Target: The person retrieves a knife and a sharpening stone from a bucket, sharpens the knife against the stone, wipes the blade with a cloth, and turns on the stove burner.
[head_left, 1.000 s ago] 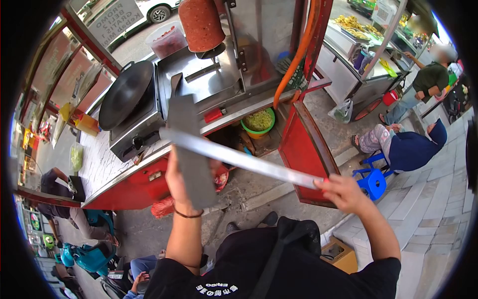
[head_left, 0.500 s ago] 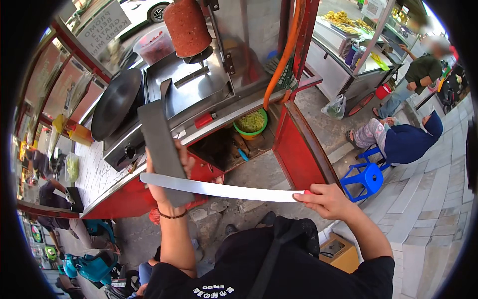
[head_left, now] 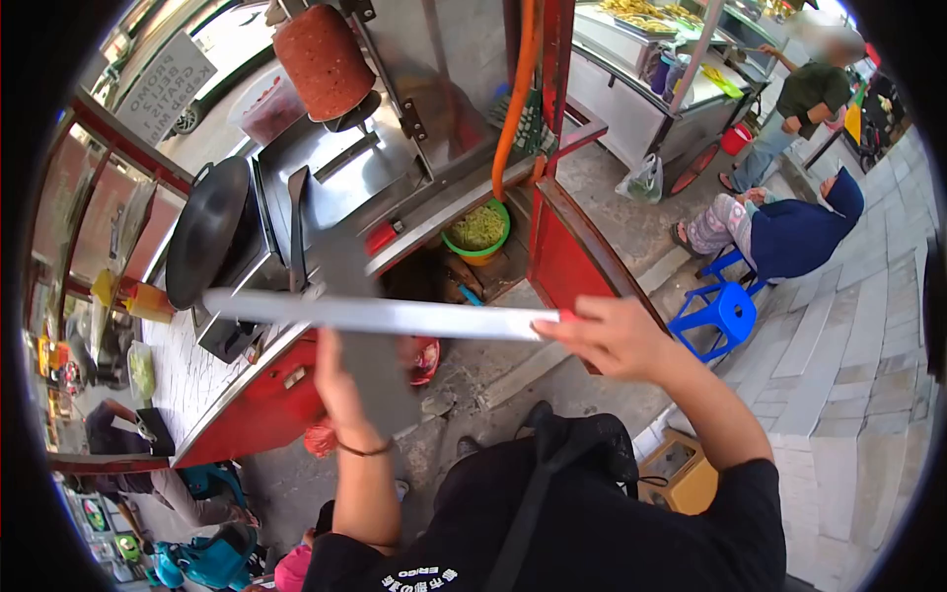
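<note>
My right hand (head_left: 614, 337) is closed round the red handle of a long knife (head_left: 444, 321). The blade runs leftward and lies across a long grey sharpening stone (head_left: 383, 385), hiding part of it; its tip end is blurred. My left hand (head_left: 343, 395), with a dark bracelet at the wrist, grips the stone from its left side. The far half of the stone is smeared by motion. Beyond the stone, a dark spatula (head_left: 298, 222) rests by the metal griddle (head_left: 395, 176), beside a black wok (head_left: 209, 232).
A meat cone (head_left: 324, 64) stands over the griddle. Below the counter, a green bowl (head_left: 477, 229) holds shredded vegetables. A red cabinet door (head_left: 582, 261) hangs open. Blue stools (head_left: 720, 321) and a seated person (head_left: 804, 232) are at the right; another person (head_left: 809, 104) stands farther back.
The knife has moved farther from my body along the stone and reaches more to the left. My right hand has gone up and slightly left. The whole view has tilted.
</note>
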`<act>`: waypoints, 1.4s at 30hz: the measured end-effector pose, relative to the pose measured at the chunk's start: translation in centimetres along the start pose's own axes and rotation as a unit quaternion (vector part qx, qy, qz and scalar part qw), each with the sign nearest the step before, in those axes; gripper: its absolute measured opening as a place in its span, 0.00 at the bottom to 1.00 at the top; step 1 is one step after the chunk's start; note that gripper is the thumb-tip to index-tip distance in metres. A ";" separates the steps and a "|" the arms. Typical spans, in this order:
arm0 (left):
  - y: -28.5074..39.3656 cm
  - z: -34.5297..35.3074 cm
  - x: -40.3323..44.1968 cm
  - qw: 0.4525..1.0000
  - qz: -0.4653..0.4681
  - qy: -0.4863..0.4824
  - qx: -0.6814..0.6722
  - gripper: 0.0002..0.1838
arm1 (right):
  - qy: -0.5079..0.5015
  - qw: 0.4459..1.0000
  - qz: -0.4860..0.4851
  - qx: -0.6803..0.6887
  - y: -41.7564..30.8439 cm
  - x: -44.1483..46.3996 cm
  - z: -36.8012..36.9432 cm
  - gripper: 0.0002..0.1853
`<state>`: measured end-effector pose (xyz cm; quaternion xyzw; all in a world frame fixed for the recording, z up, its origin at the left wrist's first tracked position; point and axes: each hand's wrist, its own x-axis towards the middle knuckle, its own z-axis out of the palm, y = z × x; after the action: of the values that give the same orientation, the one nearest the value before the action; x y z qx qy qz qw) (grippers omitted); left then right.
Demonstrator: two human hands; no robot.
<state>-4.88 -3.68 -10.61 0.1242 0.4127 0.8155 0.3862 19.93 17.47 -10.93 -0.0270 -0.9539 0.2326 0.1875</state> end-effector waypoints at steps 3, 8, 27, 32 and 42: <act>-5.9 1.9 -1.8 0.998 -0.045 0.042 -0.005 0.26 | 0.082 0.996 0.010 0.038 -0.6 2.6 0.7 0.24; 3.9 -2.0 1.2 0.982 0.118 -0.140 -0.055 0.26 | 0.017 0.999 -0.007 0.052 -2.2 -3.0 5.1 0.25; -5.8 2.3 -2.8 0.988 -0.142 -0.055 0.014 0.26 | 0.103 0.993 0.004 0.049 -1.8 1.7 0.9 0.25; -0.7 0.4 0.1 0.993 0.035 -0.110 -0.037 0.26 | 0.026 0.996 0.009 0.084 -1.7 -2.9 4.8 0.24; -8.1 -0.6 -1.0 0.995 -0.099 -0.005 0.002 0.26 | 0.090 0.995 0.010 0.038 -2.3 1.0 1.7 0.24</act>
<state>-0.26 -1.82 -17.04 0.0880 0.4229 0.7717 0.4668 18.47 14.78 -10.93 -0.0503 -0.9232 0.2676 0.2712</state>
